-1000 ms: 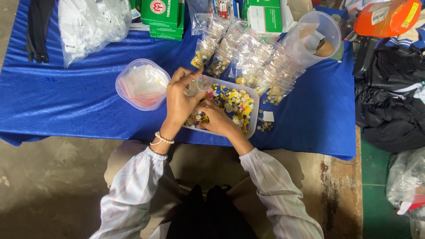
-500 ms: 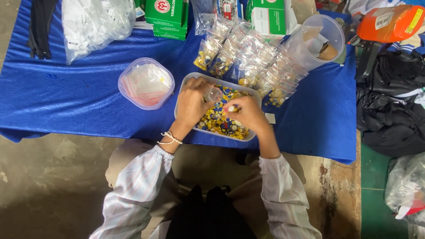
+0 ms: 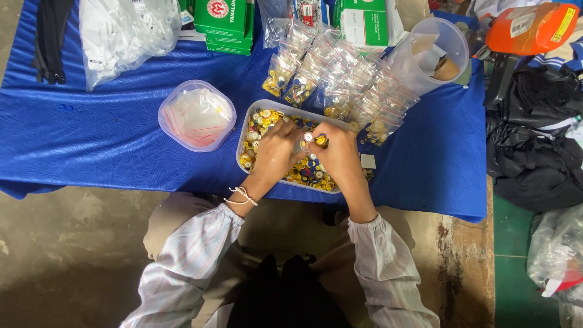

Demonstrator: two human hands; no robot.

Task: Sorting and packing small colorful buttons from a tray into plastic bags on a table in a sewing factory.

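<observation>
Both hands work over a shallow clear tray [image 3: 249,130] full of small round buttons [image 3: 306,173] — mostly yellow, with some white and dark ones. The tray sits on a blue cloth [image 3: 91,146] near its front edge, just in front of the person's knees. The left hand [image 3: 276,149] lies in the tray with fingers curled down among the buttons; whether it grips any I cannot tell. The right hand [image 3: 337,152] is beside it, touching it, fingertips pinched together on a few buttons [image 3: 316,140] held just above the heap. Left of the tray stands a round clear tub [image 3: 197,115] holding small zip bags. Behind the tray, rows of filled little bags [image 3: 340,79] lie overlapping — a clear jug [image 3: 434,54] tilts at their right end, green boxes [image 3: 225,21] stand at the back.
</observation>
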